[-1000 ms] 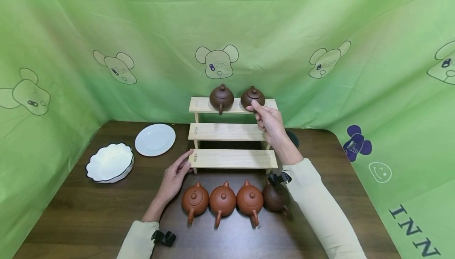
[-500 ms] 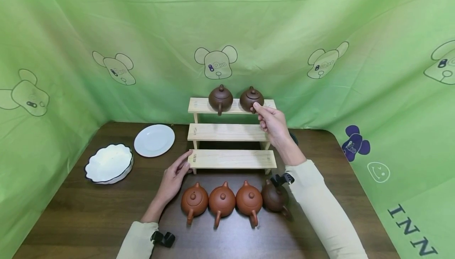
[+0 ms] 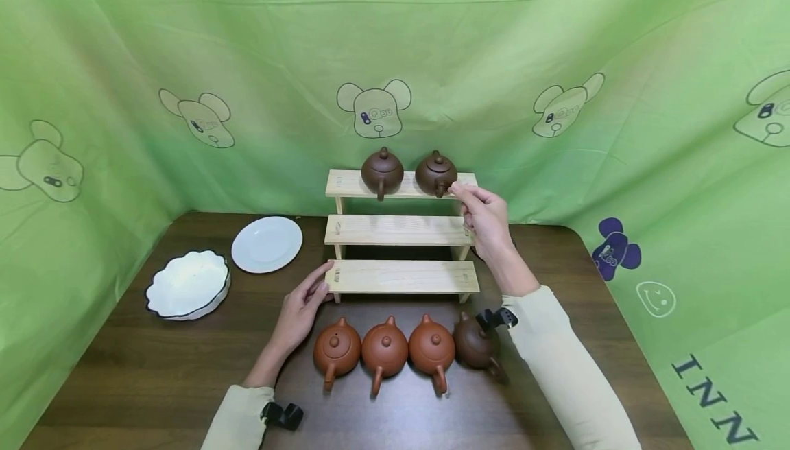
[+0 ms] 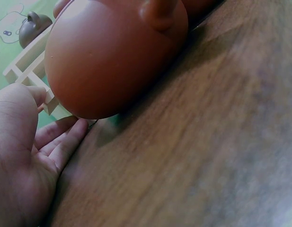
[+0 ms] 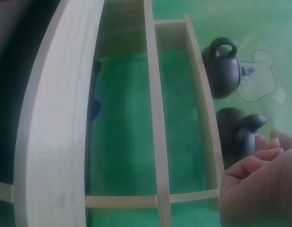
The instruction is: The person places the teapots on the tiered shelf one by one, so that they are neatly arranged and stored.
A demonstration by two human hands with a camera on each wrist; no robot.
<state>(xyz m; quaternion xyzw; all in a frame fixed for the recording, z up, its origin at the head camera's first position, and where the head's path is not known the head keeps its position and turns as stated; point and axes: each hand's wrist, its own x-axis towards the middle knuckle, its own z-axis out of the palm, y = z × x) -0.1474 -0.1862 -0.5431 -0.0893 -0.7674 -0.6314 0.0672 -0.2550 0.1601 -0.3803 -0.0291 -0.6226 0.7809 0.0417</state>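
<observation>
A three-tier wooden display rack (image 3: 401, 276) stands at the middle of the table. Its bottom board's left end is gripped by my left hand (image 3: 300, 313), thumb at the front edge and fingers farther back. On the top tier sit two dark brown teapots, a left one (image 3: 382, 170) and a right one (image 3: 435, 171). My right hand (image 3: 487, 220) is beside the right teapot's handle, fingers loosely bent and holding nothing; whether a fingertip touches the pot I cannot tell. In the right wrist view, that teapot's handle (image 5: 252, 123) is free of the fingers.
In front of the rack, reddish-brown teapots (image 3: 385, 351) stand in a row, with a dark teapot (image 3: 476, 344) at its right end under my right wrist. To the left are a white plate (image 3: 267, 245) and a scalloped white bowl (image 3: 188, 285). Green cloth (image 3: 259, 45) hangs behind.
My right hand has drawn away from the right teapot's handle, moving rightward and slightly down. The teapot stays on the top tier. My left hand keeps its place on the rack.
</observation>
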